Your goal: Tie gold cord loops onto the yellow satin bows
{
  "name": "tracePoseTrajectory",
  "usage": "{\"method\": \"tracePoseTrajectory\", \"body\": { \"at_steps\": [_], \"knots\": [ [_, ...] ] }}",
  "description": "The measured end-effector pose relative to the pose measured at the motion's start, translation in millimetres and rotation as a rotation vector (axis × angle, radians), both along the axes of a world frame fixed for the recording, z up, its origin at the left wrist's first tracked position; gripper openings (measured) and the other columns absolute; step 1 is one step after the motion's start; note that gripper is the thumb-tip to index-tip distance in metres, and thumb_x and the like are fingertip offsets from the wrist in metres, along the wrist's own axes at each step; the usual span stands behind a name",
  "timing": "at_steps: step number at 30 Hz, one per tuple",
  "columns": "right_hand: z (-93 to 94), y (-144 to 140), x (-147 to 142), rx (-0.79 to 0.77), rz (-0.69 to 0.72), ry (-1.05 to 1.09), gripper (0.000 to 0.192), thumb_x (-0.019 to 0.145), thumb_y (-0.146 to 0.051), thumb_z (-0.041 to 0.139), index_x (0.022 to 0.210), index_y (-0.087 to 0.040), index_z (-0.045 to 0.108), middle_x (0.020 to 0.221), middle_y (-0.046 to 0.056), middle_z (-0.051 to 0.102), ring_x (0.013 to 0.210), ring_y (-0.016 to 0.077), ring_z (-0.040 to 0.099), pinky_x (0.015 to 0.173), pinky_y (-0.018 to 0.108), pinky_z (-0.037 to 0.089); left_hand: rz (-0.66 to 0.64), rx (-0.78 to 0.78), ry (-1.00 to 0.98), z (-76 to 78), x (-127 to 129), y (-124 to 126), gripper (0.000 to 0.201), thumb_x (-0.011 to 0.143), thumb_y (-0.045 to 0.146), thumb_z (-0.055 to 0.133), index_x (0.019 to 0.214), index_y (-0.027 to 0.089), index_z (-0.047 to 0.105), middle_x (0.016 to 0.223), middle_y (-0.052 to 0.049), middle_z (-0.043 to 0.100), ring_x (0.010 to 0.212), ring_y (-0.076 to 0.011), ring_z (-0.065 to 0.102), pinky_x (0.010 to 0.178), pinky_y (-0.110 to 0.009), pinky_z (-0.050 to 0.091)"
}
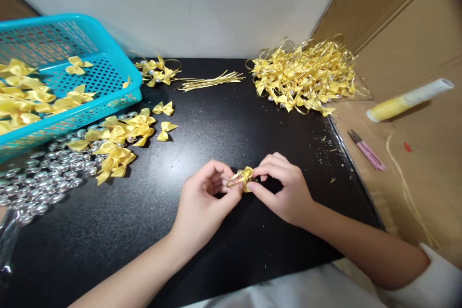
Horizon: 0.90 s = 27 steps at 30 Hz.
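Yellow bow [246,176] is the little thing both hands are busy with, but let me start with the big stuff and work down.

A black mat [224,125] covers most of the table. Far on the left sits a blue basket [108,57] with plain yellow bows inside. Far on the right is a big heap of finished bows [306,77], all with gold loops sticking out. Near the basket lies a puddle of shiny silver beads [43,183], and just beside them a small bunch of loose bows [115,142]. A thin bundle of gold strips [209,82] lies at the far middle. Off the mat on the right are a yellow roll [407,101] and pink snips [368,151].

Now the small part. The left hand [202,202] and the right hand [285,187] meet in the near middle, just above the mat. Both have their thumb and first fingers closed in a pinch on the same yellow bow, which has a bit of gold strip around it. The other fingers curl loosely.

What could go wrong? I think the bow is tiny and slippery, so a loose pinch could let it pop out and the gold strip could come undone. A hard tug might squash the bow out of shape. If it drops, it could get lost among the loose bows.
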State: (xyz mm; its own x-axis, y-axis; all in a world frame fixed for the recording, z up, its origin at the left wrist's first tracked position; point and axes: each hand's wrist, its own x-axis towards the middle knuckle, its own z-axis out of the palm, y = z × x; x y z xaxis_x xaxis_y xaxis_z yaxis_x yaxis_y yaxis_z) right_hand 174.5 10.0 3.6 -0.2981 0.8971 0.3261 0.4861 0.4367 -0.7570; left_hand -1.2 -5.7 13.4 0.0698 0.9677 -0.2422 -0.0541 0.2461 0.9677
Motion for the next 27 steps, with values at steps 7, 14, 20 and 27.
{"method": "tracePoseTrajectory", "body": {
  "at_steps": [7, 14, 20, 27],
  "knots": [
    [5.5, 11, 13, 0.11, -0.063, -0.102, 0.013, 0.079, -0.011, 0.061, 0.069, -0.02, 0.061, 0.064, -0.001, 0.059, 0.063, 0.0141, 0.052, 0.067, 0.034, 0.039, 0.013, -0.059, -0.02, -2.3, -1, 4, 0.02, 0.069, 0.012, 0.073, 0.071, 0.016, 0.054, 0.062, 0.005, 0.059, 0.057, -0.0055, 0.054, 0.057, -0.015, 0.044],
    [10.6, 5, 16, 0.431, -0.183, -0.175, 0.007, 0.076, -0.018, 0.067, 0.075, -0.023, 0.062, 0.068, -0.001, 0.062, 0.067, 0.0165, 0.055, 0.073, 0.039, 0.036, 0.04, -0.134, -0.072, -1.5, -3, 7, 0.024, 0.066, 0.015, 0.076, 0.069, 0.016, 0.053, 0.061, 0.005, 0.059, 0.059, -0.006, 0.055, 0.06, -0.015, 0.046],
    [3.9, 1, 4, 0.151, -0.018, -0.249, 0.006, 0.078, -0.02, 0.068, 0.072, -0.023, 0.067, 0.066, -0.003, 0.064, 0.069, 0.0158, 0.051, 0.074, 0.038, 0.028, 0.022, -0.112, -0.102, -2.5, -1, 7, 0.022, 0.067, 0.015, 0.077, 0.071, 0.015, 0.056, 0.061, 0.005, 0.06, 0.058, -0.0053, 0.056, 0.059, -0.014, 0.047],
    [-0.5, 3, 5, 0.092, -0.018, -0.217, 0.015, 0.083, -0.015, 0.063, 0.068, -0.019, 0.063, 0.063, -0.003, 0.056, 0.067, 0.0131, 0.049, 0.073, 0.035, 0.028, 0.02, -0.268, -0.191, -4.9, -5, 13, 0.017, 0.074, 0.024, 0.073, 0.08, 0.014, 0.061, 0.068, 0.001, 0.068, 0.06, -0.0094, 0.064, 0.058, -0.019, 0.054]
  ]
}}
